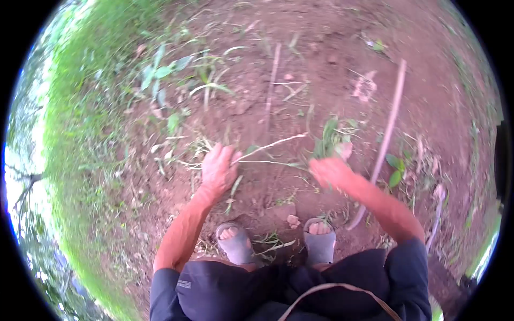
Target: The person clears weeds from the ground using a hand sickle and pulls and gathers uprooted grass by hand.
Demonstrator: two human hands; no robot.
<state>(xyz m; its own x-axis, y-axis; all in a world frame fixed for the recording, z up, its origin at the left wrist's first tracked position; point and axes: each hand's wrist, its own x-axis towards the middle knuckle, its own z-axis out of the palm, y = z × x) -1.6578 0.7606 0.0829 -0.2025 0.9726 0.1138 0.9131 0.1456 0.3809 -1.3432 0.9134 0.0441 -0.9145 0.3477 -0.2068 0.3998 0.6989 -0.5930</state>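
While blur smears right hand [331,172], left hand [218,170] covers grass stems [278,143] | either grip obscured | state: cannot tell

Bare forearms [184,235] angle inward; left grip [218,167] back uppermost, fingers bent; right grip [331,171] blurred.

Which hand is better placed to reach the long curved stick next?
Probably the right hand: it is nearer the stick, while the left hand is farther off, on its far side.

Stalks [274,143] between left hand [218,168] and right hand [331,171], before the sandals [237,249]; pole [390,125] at right
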